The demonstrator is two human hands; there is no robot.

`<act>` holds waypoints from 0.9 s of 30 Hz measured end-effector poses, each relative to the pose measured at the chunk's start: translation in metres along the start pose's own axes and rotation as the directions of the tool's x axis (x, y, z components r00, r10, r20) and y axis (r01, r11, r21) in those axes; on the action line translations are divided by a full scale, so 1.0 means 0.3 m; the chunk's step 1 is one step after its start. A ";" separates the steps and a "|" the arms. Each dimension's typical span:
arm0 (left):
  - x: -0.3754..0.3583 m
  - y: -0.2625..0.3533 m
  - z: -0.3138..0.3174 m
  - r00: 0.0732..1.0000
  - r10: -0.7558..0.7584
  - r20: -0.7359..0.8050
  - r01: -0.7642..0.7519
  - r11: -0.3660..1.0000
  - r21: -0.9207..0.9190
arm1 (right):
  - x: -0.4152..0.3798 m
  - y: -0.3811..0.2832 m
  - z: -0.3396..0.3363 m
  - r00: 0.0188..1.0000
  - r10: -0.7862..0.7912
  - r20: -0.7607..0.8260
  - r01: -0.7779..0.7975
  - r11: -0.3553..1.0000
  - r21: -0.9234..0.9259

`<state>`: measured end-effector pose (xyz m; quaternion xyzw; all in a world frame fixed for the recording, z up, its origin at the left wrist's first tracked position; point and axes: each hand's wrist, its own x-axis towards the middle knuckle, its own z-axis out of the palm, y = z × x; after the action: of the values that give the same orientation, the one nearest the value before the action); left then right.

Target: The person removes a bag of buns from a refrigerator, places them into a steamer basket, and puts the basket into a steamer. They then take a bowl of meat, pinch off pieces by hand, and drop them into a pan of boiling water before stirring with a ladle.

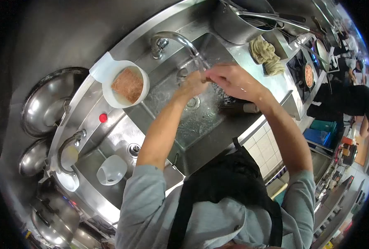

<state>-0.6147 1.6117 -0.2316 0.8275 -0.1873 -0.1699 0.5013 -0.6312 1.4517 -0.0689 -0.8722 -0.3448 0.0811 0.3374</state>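
Observation:
My left hand and my right hand meet under the running faucet, over the large steel sink. Water runs down onto them from the spout. Bent fingers of my right hand close in against the left fingertips; whatever lies between them, if anything, I cannot make out. Motion blurs my left fingers, and the right hand partly covers them. Below my right hand, a dark object with a pale end lies by the sink's near side.
A white tub with a reddish-brown block in liquid stands on the left ledge, near a red cap. The second sink holds a translucent plastic container. A large pot and crumpled cloths sit right; a pan is beyond.

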 end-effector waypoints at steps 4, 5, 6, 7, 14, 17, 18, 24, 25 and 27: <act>-0.024 -0.110 0.026 0.990 -0.037 -0.133 0.041 0.999 0.025 | 0.081 -0.042 0.026 0.935 0.177 0.307 -0.136 0.979 -0.151; -0.032 -0.109 0.017 0.968 0.099 -0.232 -0.090 0.995 0.048 | 0.116 -0.032 0.039 0.937 0.173 0.304 -0.133 0.980 -0.148; -0.048 -0.109 0.009 0.967 0.098 -0.234 -0.087 0.995 0.055 | 0.160 -0.010 0.055 0.917 0.121 0.381 -0.019 0.965 -0.261; -0.080 -0.033 -0.032 0.956 0.008 -0.293 -0.005 1.000 0.009 | 0.192 -0.006 0.069 0.885 0.080 0.459 0.103 0.927 -0.360; -0.081 0.021 -0.007 0.958 -0.135 -0.252 0.208 0.933 0.294 | 0.207 -0.114 0.023 0.795 0.256 0.550 0.085 0.851 -0.519; -0.110 0.186 -0.075 0.999 0.014 0.038 -0.025 0.949 0.315 | 0.086 -0.068 -0.042 0.790 0.330 0.517 0.019 0.829 -0.558; -0.117 0.187 -0.072 0.999 0.017 0.048 -0.032 0.949 0.314 | 0.037 -0.086 -0.091 0.771 0.395 0.499 -0.067 0.830 -0.554; -0.127 0.083 -0.147 0.973 -0.002 0.229 -0.112 0.867 0.486 | -0.400 -0.050 -0.285 0.828 0.476 0.297 -0.268 0.800 -0.536; -0.116 0.099 -0.125 0.965 0.059 0.254 -0.185 0.842 0.507 | -0.458 -0.029 -0.280 0.800 0.519 0.302 -0.343 0.808 -0.478; -0.095 0.163 -0.042 0.940 0.150 0.307 -0.296 0.805 0.514 | -0.538 0.032 -0.179 0.741 0.573 0.350 -0.434 0.807 -0.400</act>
<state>-0.6406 1.6142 -0.1798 0.8804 -0.3867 -0.1511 0.2292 -0.7268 1.3121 -0.0489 -0.9286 -0.1702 0.3201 0.0791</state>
